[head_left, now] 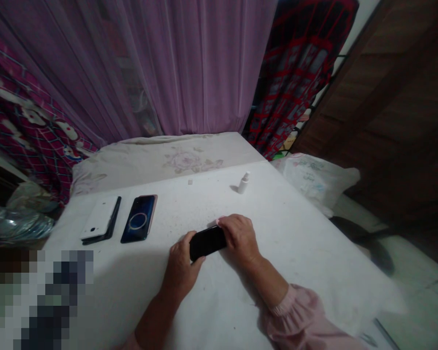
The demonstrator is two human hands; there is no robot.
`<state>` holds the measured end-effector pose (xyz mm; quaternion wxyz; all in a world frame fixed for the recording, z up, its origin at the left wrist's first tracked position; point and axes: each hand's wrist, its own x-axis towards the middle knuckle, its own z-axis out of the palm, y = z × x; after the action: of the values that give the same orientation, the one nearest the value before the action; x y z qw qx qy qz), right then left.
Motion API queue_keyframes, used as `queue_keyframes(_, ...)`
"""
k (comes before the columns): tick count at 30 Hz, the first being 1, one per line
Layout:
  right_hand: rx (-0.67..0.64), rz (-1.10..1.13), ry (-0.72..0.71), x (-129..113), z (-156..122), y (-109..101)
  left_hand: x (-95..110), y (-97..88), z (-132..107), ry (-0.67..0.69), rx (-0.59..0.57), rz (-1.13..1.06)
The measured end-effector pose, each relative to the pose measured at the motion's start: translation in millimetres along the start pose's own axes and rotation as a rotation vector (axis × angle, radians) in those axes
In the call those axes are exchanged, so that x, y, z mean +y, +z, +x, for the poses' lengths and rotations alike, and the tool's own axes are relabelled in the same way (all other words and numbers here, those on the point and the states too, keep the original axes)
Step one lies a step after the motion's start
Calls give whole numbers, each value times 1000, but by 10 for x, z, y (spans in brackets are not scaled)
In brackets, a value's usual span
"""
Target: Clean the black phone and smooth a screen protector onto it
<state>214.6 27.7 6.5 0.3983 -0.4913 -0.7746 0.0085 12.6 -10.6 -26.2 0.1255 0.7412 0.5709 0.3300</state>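
Observation:
A black phone (207,242) lies across the middle of the white table (306,233). My left hand (181,267) grips its near left end, fingers curled round the edge. My right hand (240,239) is closed over its right end, with something pale pink under the fingertips that I cannot make out. Both hands rest on the table top.
A white phone (100,218) on a dark one and a blue phone (139,218) lie at the left. A small white bottle (244,183) stands at the back. A pillow (160,160) and purple curtain (190,68) lie behind; plastic bags (316,177) sit right.

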Motion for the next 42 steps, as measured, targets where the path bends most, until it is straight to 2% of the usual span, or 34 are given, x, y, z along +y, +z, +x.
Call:
queue_keyframes(3,-2,16,-108,-273,-10,80,2,7,1,29,52,-31)
queue_keyframes(6,8,57,-183,-397,-47,129,-10,3,0,52,90,-62)
queue_keyframes(9,14,30,-171,-287,-86,58,-14,-21,4,61,74,-66)
queue_keyframes(14,89,-79,-9,56,-168,-185,4,-63,11,25,31,-38)
queue_keyframes(17,110,-106,18,95,-221,-226,10,-100,18,-33,-12,-50)
queue_keyframes(19,127,-107,-11,17,-238,-182,10,-140,29,-69,-41,-54)
queue_keyframes(22,95,-84,-82,-224,-221,-47,12,-215,47,-78,-62,-60)
queue_keyframes(26,31,-18,-142,-571,-159,116,13,-293,55,0,-67,-65)
queue_keyframes(28,34,0,-157,-633,-142,130,7,-308,47,30,-61,-56)
queue_keyframes(31,45,-17,-163,-509,-168,44,-11,-302,28,39,-63,-55)
queue_keyframes(37,101,-125,-54,2,-310,-191,-36,-254,10,7,-89,-87)
queue_keyframes(39,137,-146,-35,17,-317,-187,-28,-239,11,2,-91,-87)
queue_keyframes(42,165,-110,-75,-184,-269,-102,-11,-226,14,15,-63,-79)
